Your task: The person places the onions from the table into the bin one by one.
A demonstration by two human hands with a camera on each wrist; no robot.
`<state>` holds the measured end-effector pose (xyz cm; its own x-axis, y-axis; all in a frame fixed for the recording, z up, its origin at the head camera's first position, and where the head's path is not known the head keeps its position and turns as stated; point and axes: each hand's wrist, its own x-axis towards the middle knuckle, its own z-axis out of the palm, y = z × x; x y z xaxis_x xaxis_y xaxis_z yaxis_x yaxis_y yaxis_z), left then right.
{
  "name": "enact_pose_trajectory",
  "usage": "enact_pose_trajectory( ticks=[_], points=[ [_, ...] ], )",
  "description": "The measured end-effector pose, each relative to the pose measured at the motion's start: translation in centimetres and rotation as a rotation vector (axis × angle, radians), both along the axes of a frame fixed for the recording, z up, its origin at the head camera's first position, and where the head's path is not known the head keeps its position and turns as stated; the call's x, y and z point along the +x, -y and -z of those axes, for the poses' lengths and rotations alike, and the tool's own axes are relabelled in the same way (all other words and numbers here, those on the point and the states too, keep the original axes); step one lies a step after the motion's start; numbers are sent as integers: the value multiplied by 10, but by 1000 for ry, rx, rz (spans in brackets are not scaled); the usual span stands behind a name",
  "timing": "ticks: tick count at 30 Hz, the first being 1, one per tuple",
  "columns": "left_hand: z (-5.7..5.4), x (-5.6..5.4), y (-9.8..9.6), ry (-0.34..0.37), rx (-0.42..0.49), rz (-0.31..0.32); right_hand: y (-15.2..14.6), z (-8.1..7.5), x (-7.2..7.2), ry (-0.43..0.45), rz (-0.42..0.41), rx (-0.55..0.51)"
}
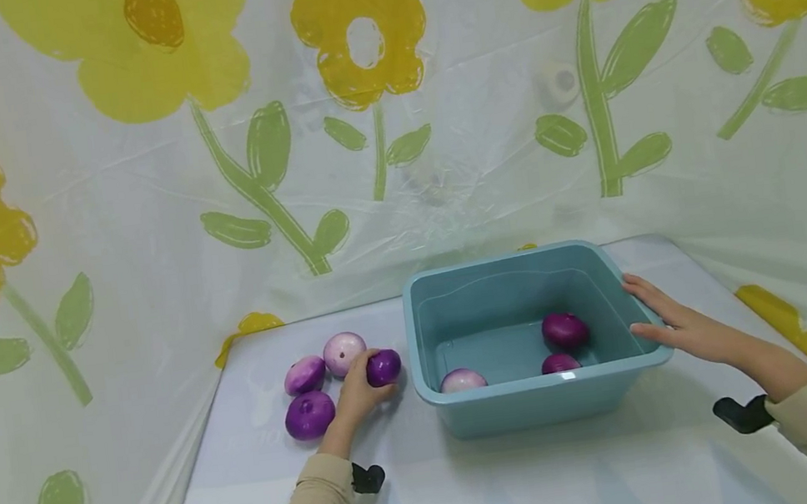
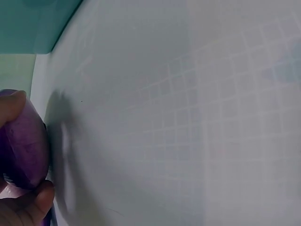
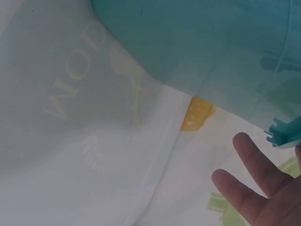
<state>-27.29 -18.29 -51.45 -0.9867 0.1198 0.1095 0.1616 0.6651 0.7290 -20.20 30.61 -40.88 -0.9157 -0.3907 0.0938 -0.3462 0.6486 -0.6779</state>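
In the head view, your left hand [image 1: 360, 393] has its grip clamped round a glossy purple onion [image 1: 385, 367], outside the bin [image 1: 528, 407] and just beside its left wall; your right hand [image 1: 693, 328] has its fingers extended against the right rim; inside you can see a maroon onion [image 1: 565, 330], a half-hidden onion [image 1: 560, 363] and a pale onion [image 1: 463, 379]; on the table [image 1: 493, 489] wait a whitish onion [image 1: 344, 353], a mauve onion [image 1: 305, 375] and a dark purple onion [image 1: 310, 415]; so I'd judge three in, one in hand, three to go, though the near wall may hide more.

In the left wrist view, your fingers hold the onion; whether it touches the table, I cannot tell.

In the right wrist view, your fingers are spread apart, pinching nothing visible.
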Motion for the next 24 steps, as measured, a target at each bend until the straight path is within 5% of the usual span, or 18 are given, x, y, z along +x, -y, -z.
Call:
enact_pose_trajectory(
  ticks=[13, 24],
  points=[
    [-15, 2, 2, -7, -17, -35, -1, 2, 0, -4, 1, -3],
    [-51, 0, 10, 47, 2, -75, -2, 3, 0, -12, -2, -4]
  ],
)
